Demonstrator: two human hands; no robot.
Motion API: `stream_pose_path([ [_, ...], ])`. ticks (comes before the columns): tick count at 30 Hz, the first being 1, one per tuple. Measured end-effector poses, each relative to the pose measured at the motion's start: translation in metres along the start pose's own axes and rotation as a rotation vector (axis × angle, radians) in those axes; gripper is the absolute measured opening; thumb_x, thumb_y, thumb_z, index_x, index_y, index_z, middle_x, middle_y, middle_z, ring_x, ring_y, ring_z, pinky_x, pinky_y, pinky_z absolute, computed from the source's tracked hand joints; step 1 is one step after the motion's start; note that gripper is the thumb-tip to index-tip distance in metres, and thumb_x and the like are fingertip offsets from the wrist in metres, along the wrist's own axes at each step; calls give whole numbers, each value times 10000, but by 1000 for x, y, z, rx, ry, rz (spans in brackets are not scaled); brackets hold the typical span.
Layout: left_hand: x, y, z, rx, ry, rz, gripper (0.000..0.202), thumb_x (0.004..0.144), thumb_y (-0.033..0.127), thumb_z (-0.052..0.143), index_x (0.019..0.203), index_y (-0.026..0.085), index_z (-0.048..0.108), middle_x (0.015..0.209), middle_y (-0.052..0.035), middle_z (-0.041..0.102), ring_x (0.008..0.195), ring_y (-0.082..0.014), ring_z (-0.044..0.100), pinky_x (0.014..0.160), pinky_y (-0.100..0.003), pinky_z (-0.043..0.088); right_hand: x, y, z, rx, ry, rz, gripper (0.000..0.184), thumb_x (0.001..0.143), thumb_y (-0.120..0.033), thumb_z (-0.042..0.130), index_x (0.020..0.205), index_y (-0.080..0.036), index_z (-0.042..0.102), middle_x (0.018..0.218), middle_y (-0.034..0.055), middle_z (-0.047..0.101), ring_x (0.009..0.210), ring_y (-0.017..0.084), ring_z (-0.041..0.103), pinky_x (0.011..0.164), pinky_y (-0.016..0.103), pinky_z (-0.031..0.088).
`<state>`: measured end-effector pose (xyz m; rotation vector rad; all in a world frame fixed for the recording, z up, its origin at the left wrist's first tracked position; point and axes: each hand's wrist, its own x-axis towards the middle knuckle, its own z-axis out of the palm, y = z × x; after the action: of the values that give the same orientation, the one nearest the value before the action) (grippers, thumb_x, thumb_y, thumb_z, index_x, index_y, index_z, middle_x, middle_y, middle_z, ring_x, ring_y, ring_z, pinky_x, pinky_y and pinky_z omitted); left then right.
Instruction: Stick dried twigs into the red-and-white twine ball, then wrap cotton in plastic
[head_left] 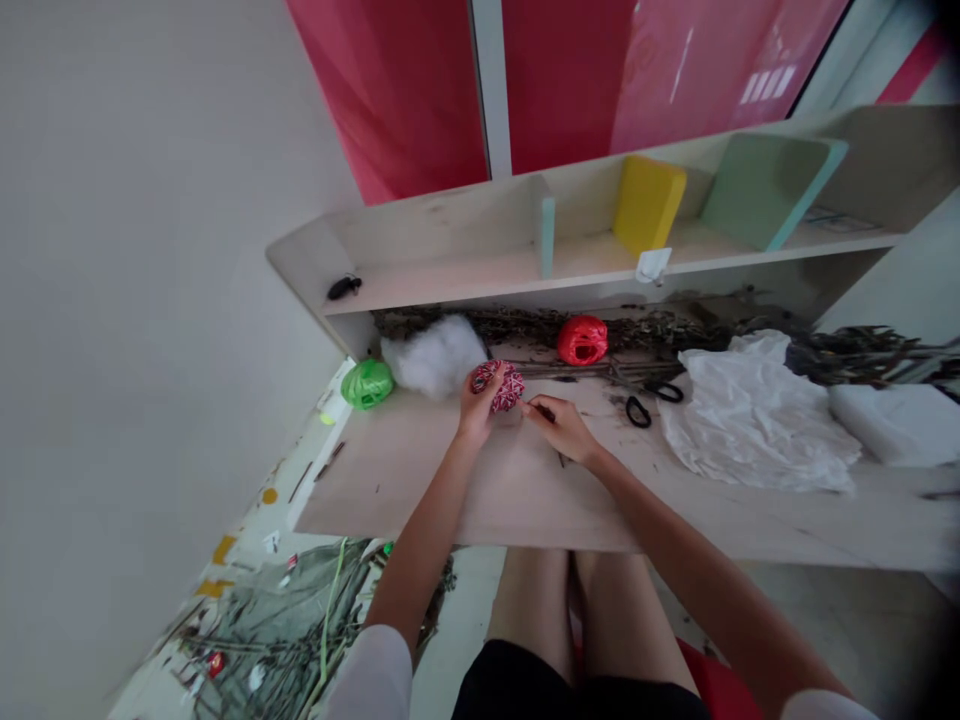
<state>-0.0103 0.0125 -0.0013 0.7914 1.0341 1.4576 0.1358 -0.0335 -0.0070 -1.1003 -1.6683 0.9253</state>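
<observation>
My left hand (478, 408) grips a ball of red-and-white twine (501, 386) from the near side, just above the pale wooden tabletop (390, 480). My right hand (562, 430) is next to the ball and pinches a thin dark stem (545, 411) between its fingers. To the left of the twine ball are a green raffia ball (367, 384) and a tuft of white cotton wadding (433, 355). A red raffia ball (582, 340) lies beyond my right hand, and black-handled scissors (651, 402) lie to its right.
A crumpled white plastic sheet (757, 415) and a white folded pad (896, 425) lie at the right. Dried twigs (660, 330) run along the back under a shelf (600, 265) holding a yellow block (649, 205). More dried stems lie on the floor (277, 620) at lower left.
</observation>
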Motion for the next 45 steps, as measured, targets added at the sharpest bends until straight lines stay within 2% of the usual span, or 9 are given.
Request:
stream_pose_path([
  [3, -3, -3, 1, 117, -62, 73, 531, 577, 378, 826, 1020, 178, 611, 1003, -41, 687, 919, -142, 646, 907, -302, 478, 2, -4, -6, 174, 30, 78, 428, 802, -593, 562, 667, -189, 607, 526, -40, 393, 492, 95, 338, 484, 249, 251],
  [6, -8, -3, 2, 264, -213, 140, 518, 569, 351, 837, 1014, 184, 632, 1002, -40, 692, 942, -148, 633, 927, -281, 454, 4, -9, -14, 399, 58, 187, 437, 729, -623, 624, 653, -198, 560, 495, -64, 361, 440, 73, 285, 437, 237, 212],
  [11, -20, 1, 9, 345, -440, 106, 533, 541, 346, 852, 1007, 178, 657, 1013, -58, 700, 944, -175, 634, 927, -307, 455, 6, -12, -27, 609, 66, 291, 440, 626, -597, 726, 680, -193, 562, 456, -105, 283, 399, 42, 178, 383, 215, 142],
  [16, -25, 1, 11, 358, -513, 37, 647, 429, 297, 896, 1012, 163, 651, 982, -58, 703, 905, -187, 641, 932, -354, 463, 5, -11, -37, 678, 31, 336, 399, 619, -545, 761, 691, -197, 579, 451, -116, 262, 375, 34, 161, 330, 190, 167],
  [25, -29, 4, 7, 435, -634, -97, 532, 500, 316, 874, 956, 145, 661, 872, -48, 699, 814, -169, 644, 852, -340, 500, 6, -9, -40, 548, 166, 361, 415, 589, -560, 769, 691, -198, 593, 421, -109, 321, 336, 48, 252, 266, 190, 274],
  [31, -38, 17, 10, 244, -617, -236, 579, 480, 318, 887, 988, 160, 659, 900, -53, 699, 824, -183, 657, 854, -360, 501, 7, -7, -36, 333, 228, 298, 462, 600, -621, 725, 677, -182, 602, 485, -64, 455, 368, 63, 353, 285, 204, 307],
  [35, -36, 19, 9, 49, -576, -227, 685, 466, 371, 894, 1079, 198, 643, 1025, -68, 694, 890, -199, 664, 851, -350, 512, 9, -4, -32, 241, 270, 285, 431, 607, -584, 736, 686, -185, 596, 498, -55, 482, 387, 64, 347, 310, 204, 266],
  [41, -31, 14, 11, 36, -495, -277, 525, 507, 332, 875, 964, 135, 706, 949, -99, 731, 875, -235, 683, 851, -354, 516, 10, 1, -28, 222, 272, 243, 376, 654, -539, 715, 682, -199, 556, 524, -26, 515, 443, 93, 387, 374, 226, 299],
  [45, -27, 12, 10, -21, -400, -279, 487, 538, 353, 841, 960, 142, 717, 951, -89, 736, 897, -247, 687, 839, -357, 527, 10, 10, -22, 121, 208, 209, 267, 749, -460, 601, 702, -203, 548, 523, -20, 509, 453, 121, 437, 433, 252, 360],
])
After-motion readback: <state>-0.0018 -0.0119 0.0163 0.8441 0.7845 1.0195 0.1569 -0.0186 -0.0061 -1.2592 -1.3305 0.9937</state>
